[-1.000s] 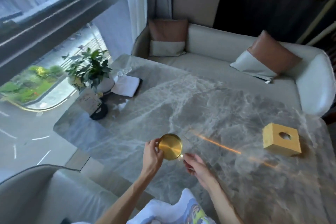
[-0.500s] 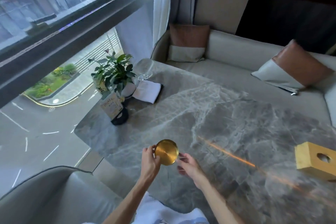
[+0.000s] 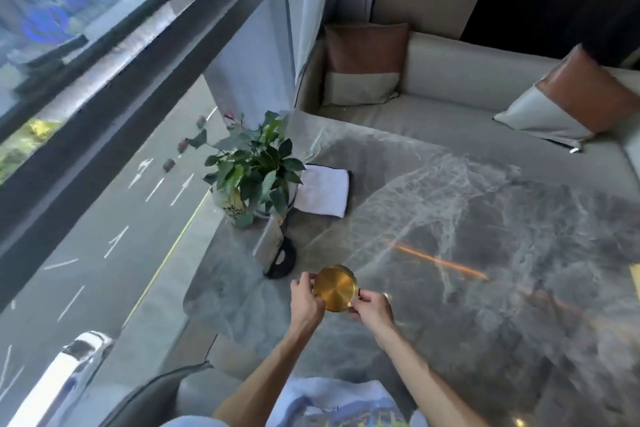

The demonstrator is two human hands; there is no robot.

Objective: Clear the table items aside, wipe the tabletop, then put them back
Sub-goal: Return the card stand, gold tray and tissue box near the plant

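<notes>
A round gold metal dish (image 3: 335,288) is held above the grey marble tabletop (image 3: 467,236) near its left front edge. My left hand (image 3: 304,300) grips its left rim and my right hand (image 3: 370,308) grips its right rim. Beyond it a small card stand on a black base (image 3: 277,251) sits on the table. A potted green plant (image 3: 252,173) stands at the table's left edge. Beside the plant lies a folded white cloth (image 3: 323,189) on a dark mat.
A cream sofa (image 3: 450,94) with two brown and grey cushions (image 3: 363,64) runs along the far side of the table. A large window (image 3: 104,114) fills the left, close to the table's edge. A grey chair back (image 3: 166,388) is at the lower left.
The view has swung left, so the gold box at the right has slipped out of frame. The dish, held in both hands, now sits closer to the card stand and plant.
</notes>
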